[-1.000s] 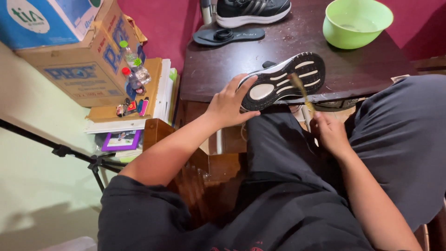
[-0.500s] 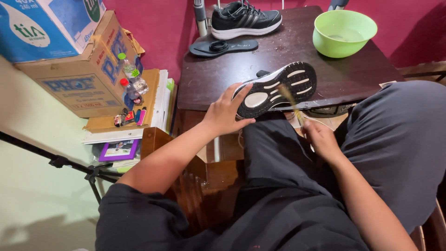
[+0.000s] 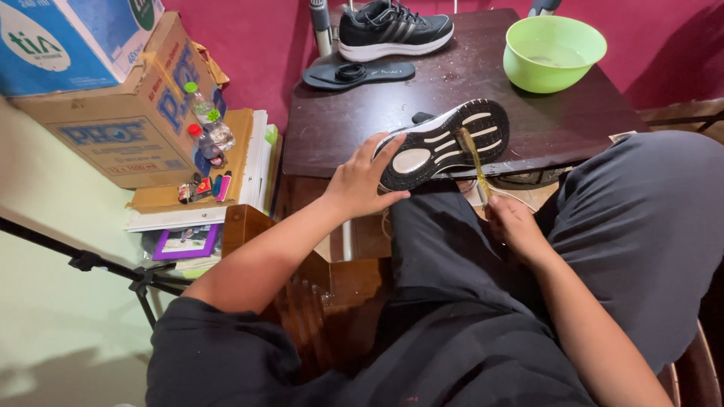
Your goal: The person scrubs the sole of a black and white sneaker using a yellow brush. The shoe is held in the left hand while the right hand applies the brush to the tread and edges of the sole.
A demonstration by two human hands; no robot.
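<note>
We are gripping the heel of a shoe [image 3: 441, 145] with our left hand [image 3: 360, 181], sole turned up, at the centre of the frame on the near edge of the dark table [image 3: 347, 120]. Our right hand [image 3: 516, 226] is clasping a brush [image 3: 473, 158], its head touching the sole. Farther up we are seeing a second shoe [image 3: 392, 29], an insole [image 3: 358, 73] and a green bowl [image 3: 554, 51].
</note>
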